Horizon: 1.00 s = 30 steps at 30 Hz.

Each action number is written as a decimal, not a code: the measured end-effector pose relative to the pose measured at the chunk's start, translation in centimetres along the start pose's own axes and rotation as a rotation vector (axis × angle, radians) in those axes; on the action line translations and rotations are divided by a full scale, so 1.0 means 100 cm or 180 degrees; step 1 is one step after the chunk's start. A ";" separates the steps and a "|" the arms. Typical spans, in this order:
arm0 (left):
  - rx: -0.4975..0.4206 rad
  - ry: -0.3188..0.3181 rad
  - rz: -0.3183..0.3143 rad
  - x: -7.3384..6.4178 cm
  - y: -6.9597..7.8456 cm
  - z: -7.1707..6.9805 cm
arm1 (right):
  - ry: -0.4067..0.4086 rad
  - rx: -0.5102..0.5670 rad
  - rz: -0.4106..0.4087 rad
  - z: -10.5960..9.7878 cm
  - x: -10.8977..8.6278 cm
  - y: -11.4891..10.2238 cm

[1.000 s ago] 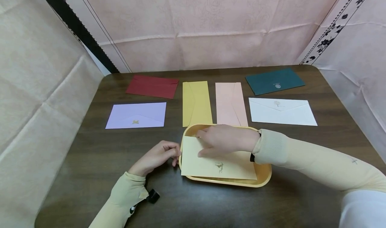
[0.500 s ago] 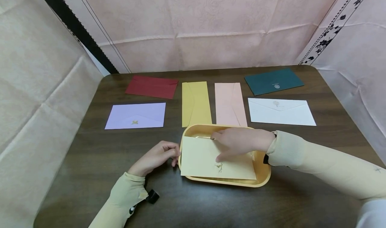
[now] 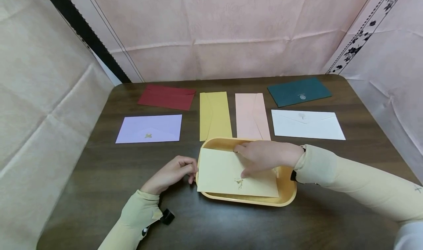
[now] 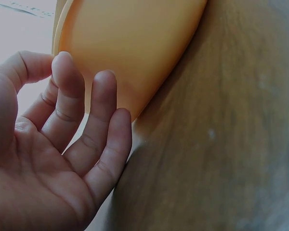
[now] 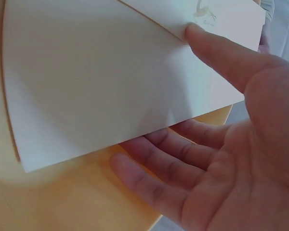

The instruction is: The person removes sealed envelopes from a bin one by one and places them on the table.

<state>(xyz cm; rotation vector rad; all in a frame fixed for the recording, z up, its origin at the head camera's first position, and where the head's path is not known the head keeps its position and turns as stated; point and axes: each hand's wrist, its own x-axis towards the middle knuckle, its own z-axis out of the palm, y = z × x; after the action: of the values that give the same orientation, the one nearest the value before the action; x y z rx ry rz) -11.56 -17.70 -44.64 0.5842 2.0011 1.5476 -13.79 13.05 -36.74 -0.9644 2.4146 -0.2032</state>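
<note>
A cream envelope with a small deer print lies over the yellow tray, its left end reaching the tray's left rim. My right hand holds the envelope by its far long edge. In the right wrist view the thumb presses beside the flap tip, and some fingertips go under the edge. At the tray's left end is my left hand. Its thumb and a finger pinch the rim in the left wrist view, while the other fingers rest along or near the tray's outer wall.
Behind the tray lie a yellow envelope and a pink envelope. Red and lilac envelopes are at the left, dark green and white ones at the right. Pale cloth hangs behind the table.
My right hand has shifted to the right along the cream envelope's far edge. The envelope, the tray and my left hand stay nearly where they were.
</note>
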 end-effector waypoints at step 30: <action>-0.0099 0.0011 -0.0041 -0.006 -0.003 0.002 | 0.0744 0.0155 -0.0596 -0.018 -0.031 -0.020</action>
<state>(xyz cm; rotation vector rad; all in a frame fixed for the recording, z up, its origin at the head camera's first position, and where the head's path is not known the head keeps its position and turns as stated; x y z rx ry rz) -11.02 -18.02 -44.84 0.5557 1.9762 1.5701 -11.67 13.60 -33.28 -1.2033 2.5121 -0.4633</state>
